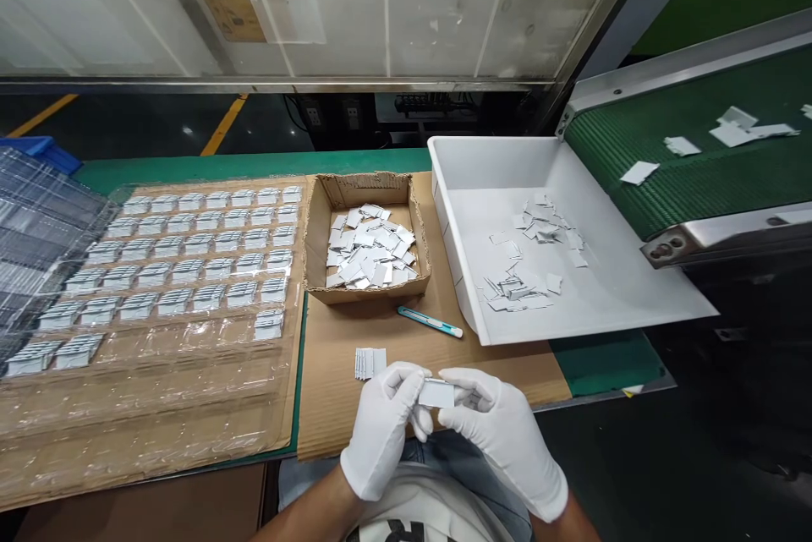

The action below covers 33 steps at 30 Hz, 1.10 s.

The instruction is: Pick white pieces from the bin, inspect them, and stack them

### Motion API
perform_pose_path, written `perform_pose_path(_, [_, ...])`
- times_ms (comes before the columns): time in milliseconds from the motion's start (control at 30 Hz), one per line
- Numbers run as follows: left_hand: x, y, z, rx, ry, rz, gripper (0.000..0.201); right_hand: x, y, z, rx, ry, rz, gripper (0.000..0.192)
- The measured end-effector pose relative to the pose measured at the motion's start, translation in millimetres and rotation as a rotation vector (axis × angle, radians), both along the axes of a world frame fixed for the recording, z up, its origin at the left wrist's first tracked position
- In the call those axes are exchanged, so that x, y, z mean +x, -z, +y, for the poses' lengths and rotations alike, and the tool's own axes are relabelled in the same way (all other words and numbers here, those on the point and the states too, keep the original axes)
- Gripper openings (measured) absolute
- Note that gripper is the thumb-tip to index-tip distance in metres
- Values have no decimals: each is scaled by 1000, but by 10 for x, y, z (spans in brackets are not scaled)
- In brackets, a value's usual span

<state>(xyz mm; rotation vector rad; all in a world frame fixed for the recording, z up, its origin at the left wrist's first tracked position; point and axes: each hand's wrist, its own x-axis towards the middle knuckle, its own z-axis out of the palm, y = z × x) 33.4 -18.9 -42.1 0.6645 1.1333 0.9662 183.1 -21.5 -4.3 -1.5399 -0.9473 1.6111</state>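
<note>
Both my hands wear white gloves and meet over the front edge of the table. Between them is a small flat white rectangular piece (436, 393). My left hand (386, 419) pinches its left end, and the fingers of my right hand (501, 424) grip its right end. Just beyond my left hand, a short row of overlapping white pieces (370, 363) lies on the cardboard sheet (336, 407). A teal utility knife (430, 322) rests farther back. Behind it stands a cardboard box (368, 295) holding a loose heap of similar white pieces.
On the left, a clear plastic tray (190, 381) carries many small stacks of pieces in its back rows. Stacked trays (44, 238) stand beyond it. A white bin (596, 305) with scattered pieces sits at right, under a green conveyor belt (698, 161) carrying several more.
</note>
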Motion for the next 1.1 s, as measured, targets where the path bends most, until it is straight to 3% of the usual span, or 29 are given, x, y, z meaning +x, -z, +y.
perform_pose_path(367, [-1,24,-17,4,2,16,38,-27,-6,-18,-17,19,17,37])
perform_pose_path(533, [-93,-111,84,41,145,181,35,80,-21,-9,83,-15,-48,38])
perform_pose_path(600, [-193,-225,243,149,131,307,30,237,-91,70,210,78,-102,38])
perform_pose_path(700, [-390,-402,646,478,-49,498,24,529,-240,335,457,269,-340,34])
perform_pose_path(733, [-457,-448,809,594,-82,571,24,613,-283,463,508,245,-488,33])
perform_pose_path(800, [-573,-511,1133,747,-156,776,23,728,-327,758,487,-33,-818,32])
perform_pose_path(900, [-675,-540,1483,835,-93,1089,25,752,-270,1189,403,-284,-916,24])
perform_pose_path(1000, [-676,-510,1526,925,3,1334,34,682,-144,1459,298,-482,-998,19])
perform_pose_path(1100, [-609,-428,1280,1076,-98,1277,36,623,-75,1535,220,-621,-1080,19])
